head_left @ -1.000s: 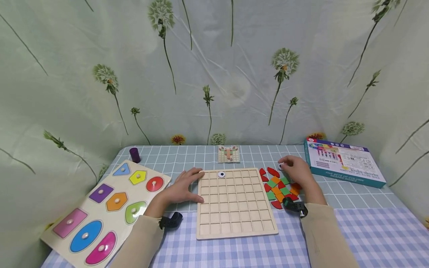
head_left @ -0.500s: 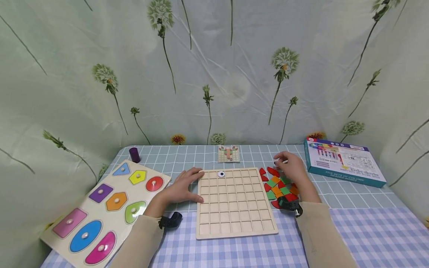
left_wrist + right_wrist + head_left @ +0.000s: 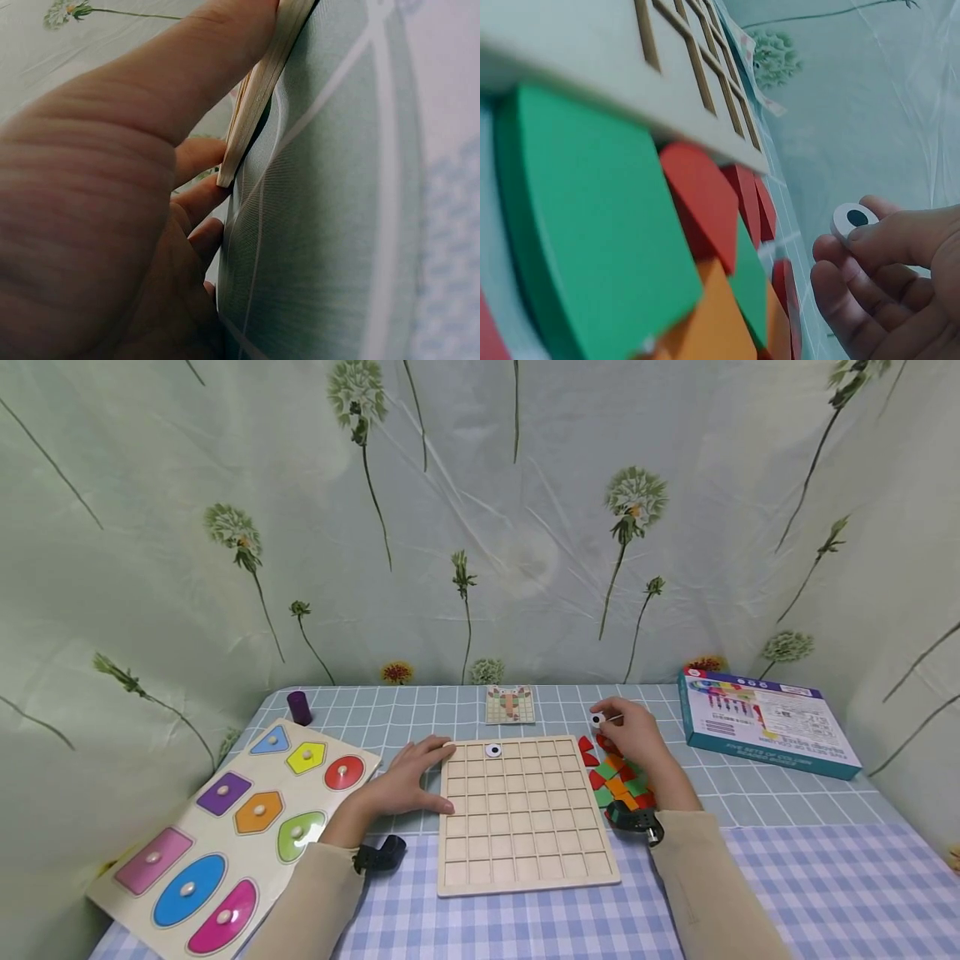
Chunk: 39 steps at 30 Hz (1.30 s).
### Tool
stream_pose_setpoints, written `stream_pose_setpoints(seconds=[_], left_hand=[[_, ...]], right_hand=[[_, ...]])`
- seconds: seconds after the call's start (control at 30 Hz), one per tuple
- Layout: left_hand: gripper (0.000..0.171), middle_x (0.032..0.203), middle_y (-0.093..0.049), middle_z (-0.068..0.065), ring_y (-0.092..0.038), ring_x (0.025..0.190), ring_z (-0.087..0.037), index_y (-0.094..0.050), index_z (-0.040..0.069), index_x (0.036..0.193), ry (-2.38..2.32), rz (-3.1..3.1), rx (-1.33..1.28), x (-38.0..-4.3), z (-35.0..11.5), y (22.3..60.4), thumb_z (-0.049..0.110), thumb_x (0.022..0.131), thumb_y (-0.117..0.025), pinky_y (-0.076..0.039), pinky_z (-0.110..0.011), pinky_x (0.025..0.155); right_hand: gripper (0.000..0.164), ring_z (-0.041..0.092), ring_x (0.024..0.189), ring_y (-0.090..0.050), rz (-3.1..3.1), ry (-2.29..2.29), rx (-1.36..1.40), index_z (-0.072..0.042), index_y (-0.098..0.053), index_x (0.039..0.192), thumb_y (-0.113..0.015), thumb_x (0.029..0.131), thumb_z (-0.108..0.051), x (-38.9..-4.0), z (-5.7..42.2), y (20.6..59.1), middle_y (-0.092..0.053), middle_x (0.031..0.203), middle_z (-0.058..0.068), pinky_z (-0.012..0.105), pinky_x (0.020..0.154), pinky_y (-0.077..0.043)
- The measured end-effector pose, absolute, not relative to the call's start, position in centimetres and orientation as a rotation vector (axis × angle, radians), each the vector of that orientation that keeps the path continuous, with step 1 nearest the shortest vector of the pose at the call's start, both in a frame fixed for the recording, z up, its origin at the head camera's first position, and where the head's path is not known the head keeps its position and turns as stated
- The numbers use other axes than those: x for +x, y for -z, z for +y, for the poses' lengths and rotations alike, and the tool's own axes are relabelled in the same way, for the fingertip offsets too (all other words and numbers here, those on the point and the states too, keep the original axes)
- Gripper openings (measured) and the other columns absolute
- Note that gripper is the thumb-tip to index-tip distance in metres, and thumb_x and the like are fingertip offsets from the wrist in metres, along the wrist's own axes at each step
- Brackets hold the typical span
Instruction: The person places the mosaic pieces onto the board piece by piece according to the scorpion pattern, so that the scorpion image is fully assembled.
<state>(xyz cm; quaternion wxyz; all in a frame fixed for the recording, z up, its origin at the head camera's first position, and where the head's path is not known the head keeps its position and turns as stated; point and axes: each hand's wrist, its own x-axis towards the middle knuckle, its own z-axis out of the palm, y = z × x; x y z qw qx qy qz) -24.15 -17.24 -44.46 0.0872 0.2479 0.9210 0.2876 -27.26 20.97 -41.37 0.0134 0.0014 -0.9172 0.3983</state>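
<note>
My right hand (image 3: 637,737) pinches a small white eye disc (image 3: 841,222) with a black pupil between thumb and fingertips. It is held up near the far right corner of the wooden grid board (image 3: 529,869). A matching eye disc (image 3: 492,750) sits in a cell of the board's top row. My left hand (image 3: 399,787) lies along the board's left edge, fingers extended and thumb apart. In the left wrist view the thumb and fingertips touch the board's side. Below the right hand are flat red, green and orange pieces (image 3: 617,787), partly covered by the wrist.
A pattern card (image 3: 511,705) stands behind the board. To the left lies a knob shape puzzle (image 3: 258,735) and a purple cylinder (image 3: 299,707). A flat box (image 3: 772,722) is at the back right. A patterned curtain (image 3: 480,527) hangs behind the table.
My right hand has moved left with the eye disc, from beyond the coloured pieces toward the board's far right corner. The left hand has stayed at the board's edge.
</note>
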Motion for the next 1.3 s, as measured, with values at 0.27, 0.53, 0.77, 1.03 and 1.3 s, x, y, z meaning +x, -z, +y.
stream_pose_setpoints(seconds=[0.27, 0.53, 0.77, 1.03, 1.3], left_hand=[[0.097, 0.161, -0.032, -0.011, -0.024, 0.152, -0.036, -0.040, 0.012, 0.153, -0.852, 2.739, 0.746, -24.2, -17.3, 44.4, 0.046, 0.074, -0.085, -0.010, -0.064, 0.124], [0.097, 0.161, -0.032, -0.012, -0.024, 0.151, -0.036, -0.040, 0.013, 0.153, -0.852, 2.741, 0.742, -24.2, -17.4, 44.3, 0.046, 0.074, -0.085, -0.009, -0.063, 0.124], [0.097, 0.161, -0.033, -0.013, -0.025, 0.151, -0.036, -0.040, 0.011, 0.153, -0.849, 2.747, 0.758, -24.2, -17.4, 44.2, 0.045, 0.074, -0.086, -0.009, -0.063, 0.124], [0.097, 0.161, -0.033, -0.013, -0.025, 0.151, -0.036, -0.040, 0.009, 0.152, -0.847, 2.749, 0.774, -24.1, -17.2, 44.2, 0.045, 0.075, -0.085, -0.009, -0.063, 0.124], [0.097, 0.161, -0.033, -0.013, -0.025, 0.151, -0.035, -0.039, 0.010, 0.153, -0.852, 2.741, 0.754, -24.0, -17.2, 44.0, 0.045, 0.075, -0.085, -0.008, -0.063, 0.125]], right_hand=[[0.030, 0.029, 0.094, -0.061, -2.827, -1.308, 0.095, -0.007, -0.061, 0.128, -0.055, 0.099, -0.006, -27.3, 19.6, 41.6, -0.061, 0.120, 0.020, 0.027, 0.072, -0.056], [0.028, 0.021, 0.081, -0.064, -2.812, -1.404, 0.198, -0.003, -0.063, 0.126, -0.057, 0.099, -0.003, -27.3, 17.8, 41.5, -0.061, 0.111, 0.020, 0.027, 0.069, -0.057], [0.026, 0.022, 0.084, -0.065, -2.847, -1.427, 0.298, -0.002, -0.066, 0.123, -0.060, 0.097, -0.005, -27.0, 16.3, 41.5, -0.063, 0.109, 0.019, 0.027, 0.069, -0.055], [0.027, 0.020, 0.086, -0.062, -2.907, -1.440, 0.394, -0.006, -0.067, 0.122, -0.062, 0.095, -0.006, -26.3, 14.1, 41.3, -0.064, 0.104, 0.012, 0.028, 0.067, -0.052], [0.021, 0.017, 0.080, -0.055, -2.895, -1.345, 0.447, -0.009, -0.069, 0.115, -0.065, 0.094, -0.009, -26.1, 13.3, 42.2, -0.063, 0.092, 0.006, 0.028, 0.070, -0.047]])
